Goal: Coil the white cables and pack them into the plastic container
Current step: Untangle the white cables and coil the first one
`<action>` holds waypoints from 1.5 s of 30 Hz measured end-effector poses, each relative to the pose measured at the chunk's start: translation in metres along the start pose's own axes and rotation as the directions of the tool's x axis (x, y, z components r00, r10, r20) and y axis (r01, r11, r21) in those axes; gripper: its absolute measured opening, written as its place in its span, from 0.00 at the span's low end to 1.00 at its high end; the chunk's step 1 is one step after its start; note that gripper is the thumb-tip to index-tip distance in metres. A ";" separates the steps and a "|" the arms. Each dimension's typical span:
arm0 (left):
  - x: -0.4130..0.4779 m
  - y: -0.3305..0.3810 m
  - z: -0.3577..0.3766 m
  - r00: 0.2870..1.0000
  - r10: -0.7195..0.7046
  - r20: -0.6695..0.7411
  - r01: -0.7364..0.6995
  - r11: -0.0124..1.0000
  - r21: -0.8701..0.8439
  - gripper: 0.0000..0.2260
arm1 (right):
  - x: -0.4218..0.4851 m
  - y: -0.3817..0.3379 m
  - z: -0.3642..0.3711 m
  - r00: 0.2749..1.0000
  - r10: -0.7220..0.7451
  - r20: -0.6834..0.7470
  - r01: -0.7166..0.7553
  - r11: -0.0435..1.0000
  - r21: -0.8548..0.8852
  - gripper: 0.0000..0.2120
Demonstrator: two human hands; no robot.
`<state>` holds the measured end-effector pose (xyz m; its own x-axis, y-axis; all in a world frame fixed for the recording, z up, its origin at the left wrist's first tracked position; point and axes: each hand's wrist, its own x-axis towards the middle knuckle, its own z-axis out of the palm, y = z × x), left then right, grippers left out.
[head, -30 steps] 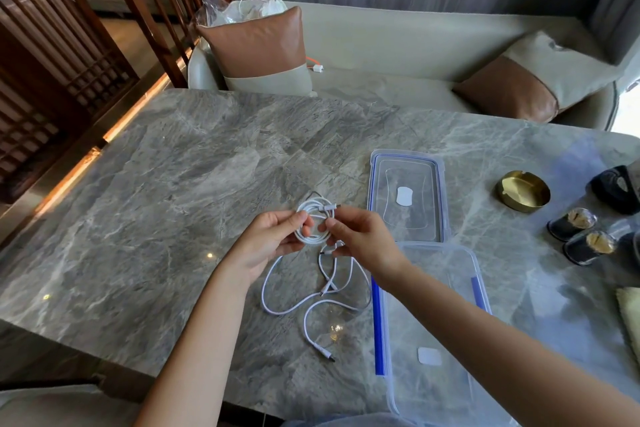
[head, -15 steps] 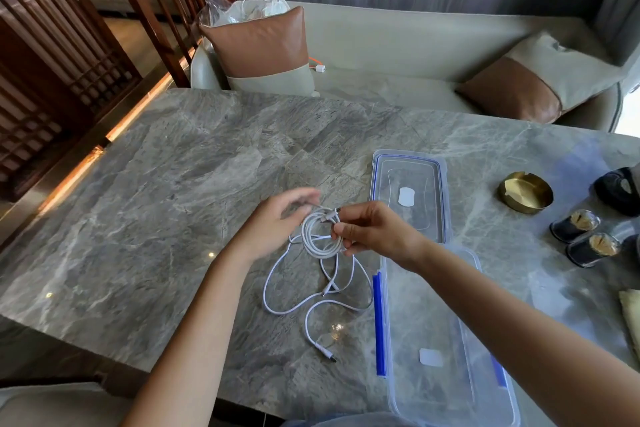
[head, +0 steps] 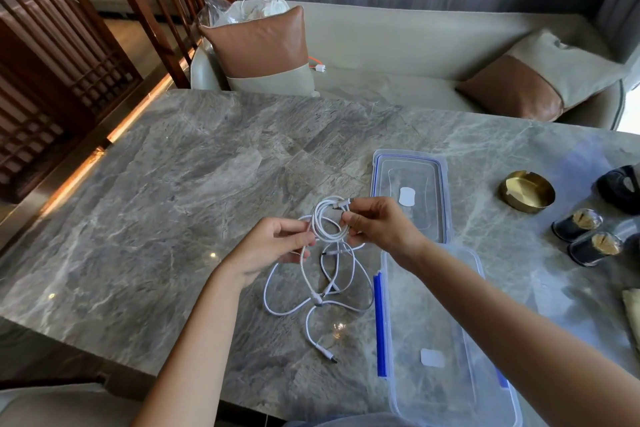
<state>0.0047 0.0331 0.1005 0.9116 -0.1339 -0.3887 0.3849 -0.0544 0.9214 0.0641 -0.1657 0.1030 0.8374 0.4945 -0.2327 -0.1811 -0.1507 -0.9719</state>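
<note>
In the head view, both hands are above a grey marble table [head: 173,201]. The right hand [head: 381,225] pinches the right side of a small coil of white cable [head: 325,222], with the fingertips closed on the loops near a connector. The left hand [head: 273,246] grips the left side of the same coil between thumb and fingers. The rest of the cable hangs down and lies in loose loops on the table. Just beside it on the right is the clear plastic container [head: 446,350], open. Its lid [head: 408,191] lies behind it.
</note>
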 end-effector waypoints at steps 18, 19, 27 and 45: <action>0.010 -0.008 0.057 0.896 -0.008 -0.445 -0.146 0.939 -0.311 0.08 | 0.003 0.014 0.017 0.974 0.016 -0.224 0.029 0.979 0.199 0.09; 0.009 -0.007 0.058 0.891 -0.014 -0.453 -0.167 0.920 -0.355 0.08 | 0.000 0.013 0.018 0.983 0.017 -0.184 0.021 0.979 0.202 0.10; 0.020 -0.004 0.061 0.832 0.037 -0.554 -0.282 0.887 -0.365 0.09 | -0.022 0.027 0.026 0.951 0.211 0.227 -0.231 0.971 0.067 0.03; 0.020 -0.014 0.044 0.867 0.181 -0.465 -0.200 0.980 0.008 0.11 | -0.036 0.000 0.016 0.756 -0.648 0.096 0.414 0.359 -0.836 0.04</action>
<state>0.0113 -0.0123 0.0796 0.9268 0.3343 -0.1710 0.1935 -0.0348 0.9805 0.0253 -0.1698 0.1106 0.7003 0.5538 0.4504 0.7134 -0.5650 -0.4145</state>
